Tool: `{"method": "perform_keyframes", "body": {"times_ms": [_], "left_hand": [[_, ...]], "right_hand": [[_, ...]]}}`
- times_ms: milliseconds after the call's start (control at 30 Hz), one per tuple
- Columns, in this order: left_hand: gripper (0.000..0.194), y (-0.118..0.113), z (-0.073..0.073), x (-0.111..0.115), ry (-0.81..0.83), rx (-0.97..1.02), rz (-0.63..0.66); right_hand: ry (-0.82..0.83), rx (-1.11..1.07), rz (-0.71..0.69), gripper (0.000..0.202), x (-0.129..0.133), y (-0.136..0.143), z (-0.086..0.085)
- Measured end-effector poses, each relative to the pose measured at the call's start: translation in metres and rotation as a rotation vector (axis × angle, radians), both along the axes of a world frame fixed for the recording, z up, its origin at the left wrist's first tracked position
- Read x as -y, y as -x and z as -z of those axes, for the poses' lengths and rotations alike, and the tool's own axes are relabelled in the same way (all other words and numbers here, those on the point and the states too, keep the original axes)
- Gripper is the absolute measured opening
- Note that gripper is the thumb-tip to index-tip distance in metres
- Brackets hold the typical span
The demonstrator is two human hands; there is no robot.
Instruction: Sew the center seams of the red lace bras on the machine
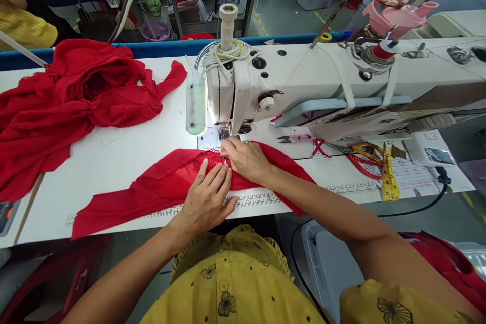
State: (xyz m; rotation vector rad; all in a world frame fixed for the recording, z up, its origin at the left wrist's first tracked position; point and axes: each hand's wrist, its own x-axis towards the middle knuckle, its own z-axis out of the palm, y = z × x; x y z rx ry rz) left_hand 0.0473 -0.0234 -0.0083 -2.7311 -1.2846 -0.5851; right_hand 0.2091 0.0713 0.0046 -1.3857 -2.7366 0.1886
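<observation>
A piece of red fabric (146, 185) with a lace-like section lies along the front of the sewing table, just before the sewing machine's (228, 93) needle area. My left hand (208, 192) rests flat on this fabric, fingers stretched out and the thumb apart. Beside it, my right hand (246, 159) is closed, fingertips pinched together at the lace. A thin dark bit shows at those fingertips, too small to name. A small white spot, perhaps a label, shows on the fabric between my hands. The presser foot (223, 134) is just beyond my right fingertips.
A heap of red fabric (110, 86) covers the table's left side. Right of the needle lie pink-handled thread snips (298, 138), orange-handled scissors (366, 152) and a yellow tape measure (389, 174). A machine lamp (196, 104) hangs left of the head. Another person's yellow sleeve (26, 25) shows upper left.
</observation>
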Motion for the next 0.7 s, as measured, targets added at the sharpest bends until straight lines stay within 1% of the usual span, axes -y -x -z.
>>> {"method": "perform_keyframes", "body": {"times_ms": [167, 267, 300, 367, 433, 467, 533, 600, 700], "left_hand": [[0.057, 0.001, -0.008, 0.0, 0.062, 0.0, 0.008], [0.06, 0.003, -0.016, -0.004, 0.104, 0.016, 0.015], [0.056, 0.005, -0.018, -0.007, 0.121, 0.028, 0.03], [0.041, 0.008, -0.02, -0.016, 0.161, 0.074, 0.068], [0.029, 0.013, -0.019, -0.027, 0.18, 0.136, 0.085], [0.028, 0.016, -0.016, -0.032, 0.173, 0.162, 0.075], [0.027, 0.021, -0.009, -0.039, 0.146, 0.192, 0.039], [0.022, 0.026, -0.002, -0.04, 0.145, 0.214, 0.001], [0.021, 0.03, 0.005, -0.035, 0.19, 0.237, -0.063]], "right_hand": [[0.027, -0.028, 0.01, 0.035, 0.002, -0.006, -0.009], [-0.047, -0.09, 0.012, 0.033, 0.013, -0.018, -0.013], [-0.073, -0.126, 0.01, 0.033, 0.018, -0.022, -0.013], [-0.087, -0.208, -0.026, 0.032, 0.026, -0.028, -0.009], [-0.065, -0.272, -0.102, 0.029, 0.031, -0.032, -0.002], [-0.059, -0.291, -0.127, 0.029, 0.032, -0.032, 0.002], [-0.065, -0.314, -0.138, 0.036, 0.032, -0.033, 0.006], [-0.062, -0.322, -0.125, 0.043, 0.032, -0.033, 0.007], [-0.03, -0.306, -0.131, 0.044, 0.031, -0.035, 0.001]]}}
